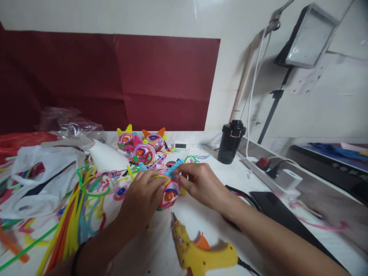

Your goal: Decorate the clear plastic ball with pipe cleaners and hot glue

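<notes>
At the left edge of the white work table point(201, 226), a crumpled white plastic bag point(43, 180) lies beside a loose bundle of straight pipe cleaners in yellow, orange and green point(69, 226).

My left hand point(142, 199) is curled around the left side of a small round ornament wound from pink, white and orange pipe cleaner point(170, 193), fingers pressed against it so it sits steady just above the table. A light blue fuzzy pipe cleaner point(175, 168) arches over the top of the ornament.

My right hand point(201, 184) meets the ornament from the other side, thumb and forefinger pinching at the blue piece where it joins the top. The contact point is partly blurred, so I cannot tell whether the blue piece is already fixed or only held in place.

Step in hand, as I judge it: seating the blue trim on the ornament. The next move calls for a steady left-hand hold while the right presses the trim along the curve, with glue likely needed.

Behind the hands sit three finished pipe-cleaner ornaments with yellow and orange horns point(140, 147). A yellow hot glue gun with an orange trigger point(198, 251) lies near, nozzle toward the ornament. Further right stand a black lidded cup point(231, 141) and a white power strip point(261, 170).
</notes>
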Demonstrator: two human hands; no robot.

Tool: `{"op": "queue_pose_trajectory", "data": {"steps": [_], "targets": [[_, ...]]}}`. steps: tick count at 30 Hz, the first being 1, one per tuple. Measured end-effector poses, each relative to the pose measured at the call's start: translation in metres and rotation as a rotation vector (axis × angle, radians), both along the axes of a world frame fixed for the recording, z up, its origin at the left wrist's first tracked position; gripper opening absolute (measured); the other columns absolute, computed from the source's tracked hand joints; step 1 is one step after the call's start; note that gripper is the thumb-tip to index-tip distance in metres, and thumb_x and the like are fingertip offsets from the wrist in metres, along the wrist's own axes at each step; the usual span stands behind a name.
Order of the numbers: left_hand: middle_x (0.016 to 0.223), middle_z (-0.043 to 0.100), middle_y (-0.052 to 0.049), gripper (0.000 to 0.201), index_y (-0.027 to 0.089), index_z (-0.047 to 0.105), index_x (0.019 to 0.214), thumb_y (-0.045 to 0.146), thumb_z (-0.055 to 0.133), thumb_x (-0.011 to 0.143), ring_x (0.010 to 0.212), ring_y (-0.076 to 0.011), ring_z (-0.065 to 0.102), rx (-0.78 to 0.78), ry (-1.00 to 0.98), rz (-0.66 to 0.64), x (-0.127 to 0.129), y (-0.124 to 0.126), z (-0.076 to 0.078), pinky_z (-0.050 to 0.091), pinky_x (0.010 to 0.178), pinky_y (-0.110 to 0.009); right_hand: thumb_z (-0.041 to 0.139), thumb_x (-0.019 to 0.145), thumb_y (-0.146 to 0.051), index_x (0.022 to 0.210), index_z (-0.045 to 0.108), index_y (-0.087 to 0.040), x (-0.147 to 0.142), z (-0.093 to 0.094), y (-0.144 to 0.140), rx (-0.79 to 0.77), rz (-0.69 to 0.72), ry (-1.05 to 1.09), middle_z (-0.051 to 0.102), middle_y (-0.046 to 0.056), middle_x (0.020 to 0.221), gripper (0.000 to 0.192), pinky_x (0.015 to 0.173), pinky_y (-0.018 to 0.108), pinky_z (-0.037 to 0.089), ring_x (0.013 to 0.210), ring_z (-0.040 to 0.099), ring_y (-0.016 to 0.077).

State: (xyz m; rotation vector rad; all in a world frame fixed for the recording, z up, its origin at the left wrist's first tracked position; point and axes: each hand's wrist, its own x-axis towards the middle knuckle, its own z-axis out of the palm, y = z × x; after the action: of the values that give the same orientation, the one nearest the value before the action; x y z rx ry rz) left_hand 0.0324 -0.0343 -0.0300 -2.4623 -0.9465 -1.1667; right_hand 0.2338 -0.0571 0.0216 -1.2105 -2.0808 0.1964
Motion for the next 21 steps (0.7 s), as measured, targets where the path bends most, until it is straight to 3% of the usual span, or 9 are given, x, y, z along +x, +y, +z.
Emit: {"op": "queue_pose_trajectory", "data": {"steps": [6, 10, 14, 17, 21], "targets": [[0.101, 0.067, -0.006, 0.023, 0.020, 0.067, 0.099, 0.022, 0.044, 0.097, 0.094, -0.0236, 0.060, 0.024, 0.009, -0.016, -0.001, 0.002, 0.000, 0.047, 0.081, -0.038, 0.059, 0.090, -0.012, 0.092, 0.074, -0.018, -0.014, 0.029, 0.010, 0.059, -0.005, -0.286, 0.074, 0.005, 0.090, 0.017, 0.065, 0.026, 0.037, 0.079, 0.064, 0.0169], [0.103, 0.066, -0.006, 0.024, 0.022, 0.067, 0.101, 0.023, 0.043, 0.098, 0.096, -0.0242, 0.059, -0.004, -0.003, -0.014, -0.003, 0.003, -0.003, 0.046, 0.084, -0.039, 0.058, 0.093, -0.015, 0.090, 0.074, -0.019, -0.020, 0.036, 0.008, 0.089, -0.060, -0.529, 0.070, 0.005, 0.090, 0.016, 0.057, 0.029, 0.028, 0.072, 0.062, 0.0168], [0.105, 0.065, -0.006, 0.024, 0.022, 0.068, 0.103, 0.022, 0.044, 0.098, 0.099, -0.0247, 0.058, -0.040, -0.013, -0.028, -0.005, 0.005, -0.004, 0.045, 0.085, -0.039, 0.059, 0.092, -0.010, 0.096, 0.072, -0.018, -0.013, 0.044, 0.002, 0.198, -0.002, -0.512, 0.068, 0.005, 0.095, 0.017, 0.057, 0.029, 0.028, 0.072, 0.059, 0.0144], [0.104, 0.064, -0.005, 0.024, 0.023, 0.068, 0.104, 0.020, 0.045, 0.097, 0.099, -0.0234, 0.058, -0.068, -0.012, -0.036, -0.006, 0.006, -0.002, 0.045, 0.085, -0.038, 0.059, 0.092, -0.007, 0.095, 0.072, -0.017, -0.007, 0.048, 0.000, 0.189, 0.059, -0.450, 0.068, 0.003, 0.090, 0.017, 0.060, 0.027, 0.032, 0.074, 0.058, 0.0133], [0.104, 0.063, -0.004, 0.023, 0.024, 0.067, 0.105, 0.020, 0.046, 0.097, 0.098, -0.0223, 0.057, -0.092, 0.002, -0.045, -0.006, 0.008, 0.002, 0.044, 0.085, -0.036, 0.063, 0.092, -0.013, 0.086, 0.072, -0.017, -0.005, 0.040, 0.009, 0.244, 0.105, -0.513, 0.069, 0.004, 0.088, 0.012, 0.064, 0.029, 0.035, 0.079, 0.057, 0.0162]]}}
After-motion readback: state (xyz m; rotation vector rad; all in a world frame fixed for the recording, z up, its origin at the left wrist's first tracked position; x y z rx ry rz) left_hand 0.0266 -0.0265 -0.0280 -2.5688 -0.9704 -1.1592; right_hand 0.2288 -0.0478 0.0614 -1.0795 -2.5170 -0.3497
